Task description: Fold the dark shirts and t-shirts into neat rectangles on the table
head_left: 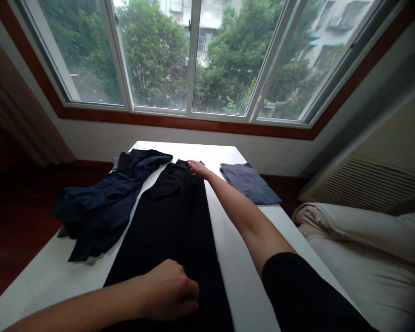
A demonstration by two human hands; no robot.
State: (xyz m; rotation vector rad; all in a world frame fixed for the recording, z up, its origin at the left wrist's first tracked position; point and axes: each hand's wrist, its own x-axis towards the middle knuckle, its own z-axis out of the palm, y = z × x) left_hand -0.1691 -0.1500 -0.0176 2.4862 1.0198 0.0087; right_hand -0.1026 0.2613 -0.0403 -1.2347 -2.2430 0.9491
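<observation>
A pair of black trousers (166, 226) lies lengthwise on the white table (263, 281), its waist end toward the window and its near end running out of view at the bottom. At that far end, my right hand (198, 168) rests by the waistband with fingers stretched out. Over the near part of the trousers is my left hand (171, 290), its fingers curled into a loose fist. Its palm side faces away, so anything inside it is hidden. A dark pocket-like flap (166, 184) lies rumpled near the waist.
Left of the trousers, a heap of dark blue clothing (107, 203) hangs over the table edge. A folded grey-blue garment (249, 182) lies at the far right. Cream bedding or cushions (370, 249) stand beside the table. A window (190, 60) is behind.
</observation>
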